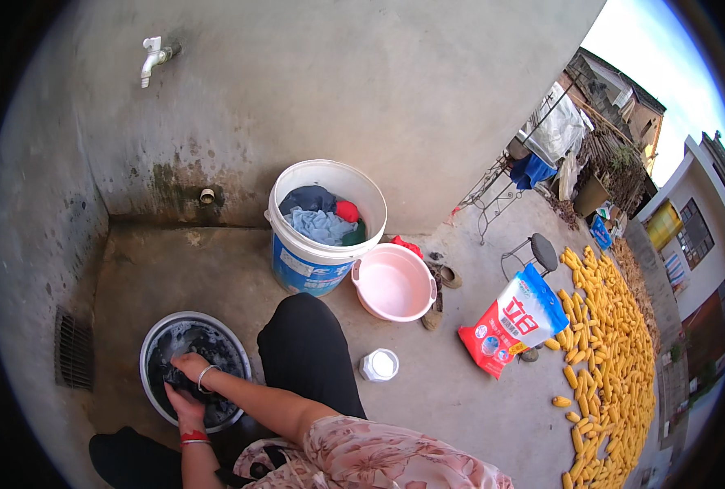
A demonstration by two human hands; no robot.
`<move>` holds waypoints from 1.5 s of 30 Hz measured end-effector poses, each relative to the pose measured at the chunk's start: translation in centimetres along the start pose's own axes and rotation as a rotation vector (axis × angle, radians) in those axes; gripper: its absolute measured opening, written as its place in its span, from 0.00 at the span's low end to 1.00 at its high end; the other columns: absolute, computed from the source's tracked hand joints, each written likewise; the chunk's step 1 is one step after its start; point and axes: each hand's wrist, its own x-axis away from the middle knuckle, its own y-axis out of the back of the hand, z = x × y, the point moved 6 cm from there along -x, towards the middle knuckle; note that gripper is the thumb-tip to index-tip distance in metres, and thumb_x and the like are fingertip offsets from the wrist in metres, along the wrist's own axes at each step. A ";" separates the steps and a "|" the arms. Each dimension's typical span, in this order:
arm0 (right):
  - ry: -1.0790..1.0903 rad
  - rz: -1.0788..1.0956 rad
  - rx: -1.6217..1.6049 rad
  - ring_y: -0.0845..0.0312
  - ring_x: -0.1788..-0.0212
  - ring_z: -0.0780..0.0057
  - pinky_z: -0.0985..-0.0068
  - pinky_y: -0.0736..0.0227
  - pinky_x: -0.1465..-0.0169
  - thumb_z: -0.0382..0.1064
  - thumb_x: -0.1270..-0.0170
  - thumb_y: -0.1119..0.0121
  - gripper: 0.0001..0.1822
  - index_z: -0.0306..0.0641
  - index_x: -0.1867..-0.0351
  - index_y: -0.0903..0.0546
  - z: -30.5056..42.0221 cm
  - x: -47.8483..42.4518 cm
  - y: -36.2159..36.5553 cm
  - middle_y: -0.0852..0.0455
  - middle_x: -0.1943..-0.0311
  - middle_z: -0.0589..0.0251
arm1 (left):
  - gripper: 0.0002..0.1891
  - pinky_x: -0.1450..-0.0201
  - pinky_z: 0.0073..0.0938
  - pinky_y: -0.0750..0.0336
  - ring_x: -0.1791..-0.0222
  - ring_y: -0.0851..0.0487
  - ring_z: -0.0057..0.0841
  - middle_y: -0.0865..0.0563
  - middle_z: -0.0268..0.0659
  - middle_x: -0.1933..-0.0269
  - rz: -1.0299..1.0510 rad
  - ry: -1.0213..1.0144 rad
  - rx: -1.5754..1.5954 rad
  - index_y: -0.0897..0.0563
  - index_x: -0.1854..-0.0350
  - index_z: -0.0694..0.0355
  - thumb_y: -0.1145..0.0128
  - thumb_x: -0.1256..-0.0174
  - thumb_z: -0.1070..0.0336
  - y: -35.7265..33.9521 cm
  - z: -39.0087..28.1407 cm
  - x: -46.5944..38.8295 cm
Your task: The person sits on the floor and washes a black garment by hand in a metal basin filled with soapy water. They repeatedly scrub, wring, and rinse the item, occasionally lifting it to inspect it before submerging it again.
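Note:
A metal basin of dark, sudsy water stands on the concrete floor before me. Dark wet cloth lies in it, partly under the foam. My right hand, with a bangle at the wrist, grips the cloth from above. Just below, my left hand holds the same cloth with its palm turned up; a red band circles that wrist. The fingertips of both hands are partly hidden by the cloth and water.
A large white-and-blue bucket holds several garments. Beside it are a pink plastic basin and shoes. A white container and a Liby detergent bag stand to the right, near corn cobs. A tap juts from the wall.

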 end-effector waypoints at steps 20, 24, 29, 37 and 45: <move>0.287 -0.224 0.493 0.23 0.63 0.54 0.62 0.28 0.59 0.42 0.43 0.47 0.11 0.36 0.75 0.22 2.8 3.5 2.1 0.21 0.68 0.54 | 0.29 0.37 0.38 0.38 0.41 0.29 0.37 0.26 0.39 0.41 -0.232 -0.084 -0.223 0.30 0.40 0.56 0.56 0.36 0.40 2.1 -1.1 -0.9; 0.141 -0.144 0.594 0.22 0.62 0.53 0.61 0.27 0.57 0.42 0.44 0.47 0.11 0.37 0.73 0.19 0.5 3.2 3.0 0.18 0.68 0.52 | 0.31 0.42 0.39 0.33 0.45 0.26 0.38 0.24 0.40 0.44 -0.355 -0.219 -0.203 0.28 0.42 0.58 0.53 0.39 0.39 6.6 -2.3 -2.5; -0.155 0.538 0.980 0.26 0.56 0.56 0.60 0.31 0.52 0.42 0.44 0.49 0.12 0.39 0.64 0.20 -8.8 7.0 2.5 0.20 0.60 0.54 | 0.31 0.50 0.35 0.28 0.53 0.23 0.36 0.21 0.39 0.51 -0.590 -0.244 -0.191 0.26 0.46 0.58 0.51 0.42 0.36 6.6 -1.3 -1.3; 0.008 0.474 1.211 0.37 0.41 0.63 0.59 0.43 0.40 0.43 0.41 0.55 0.21 0.43 0.46 0.28 -17.8 8.6 -0.6 0.30 0.44 0.58 | 0.26 0.64 0.20 0.32 0.68 0.23 0.21 0.18 0.30 0.68 -0.726 -0.155 -0.279 0.20 0.62 0.52 0.49 0.45 0.33 11.7 -3.7 -1.5; 0.142 0.526 1.094 0.44 0.33 0.58 0.57 0.53 0.32 0.41 0.42 0.54 0.27 0.43 0.39 0.32 -16.3 9.5 -0.4 0.35 0.36 0.55 | 0.19 0.69 0.24 0.35 0.78 0.27 0.22 0.23 0.30 0.77 -0.786 -0.245 -0.216 0.23 0.67 0.51 0.46 0.44 0.39 5.5 -2.0 1.7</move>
